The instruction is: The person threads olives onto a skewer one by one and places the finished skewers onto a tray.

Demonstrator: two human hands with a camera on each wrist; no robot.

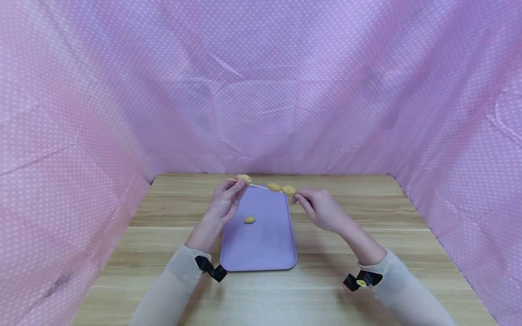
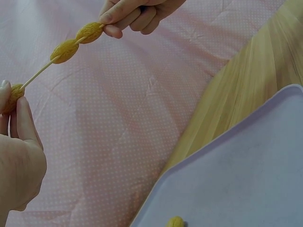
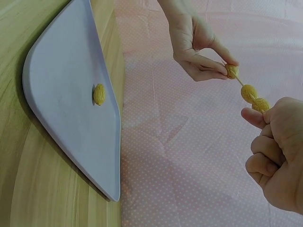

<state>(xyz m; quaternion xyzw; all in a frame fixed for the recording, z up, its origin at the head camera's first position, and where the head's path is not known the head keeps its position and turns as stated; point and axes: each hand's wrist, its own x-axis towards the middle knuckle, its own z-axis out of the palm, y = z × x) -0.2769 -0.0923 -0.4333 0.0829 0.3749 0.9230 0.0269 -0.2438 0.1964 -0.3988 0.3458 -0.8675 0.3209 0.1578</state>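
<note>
A thin pale skewer (image 1: 258,186) is held up above the tray, level with both hands. My right hand (image 1: 322,209) pinches its right end. Two wrinkled yellow dates (image 2: 65,51) sit threaded close together on it, just beside the right fingertips. My left hand (image 1: 225,201) holds a third date (image 1: 244,179) between thumb and fingers. The skewer goes through this one, and its tip shows to the left in the head view. A stretch of bare stick separates it from the other two. One loose date (image 1: 249,220) lies on the purple tray (image 1: 261,253) below.
The tray lies on a wooden table (image 1: 350,290), between the two forearms. Pink dotted cloth (image 1: 261,113) hangs around the back and sides of the table. A black wrist camera (image 1: 212,268) is strapped to the left sleeve, another (image 1: 363,280) to the right.
</note>
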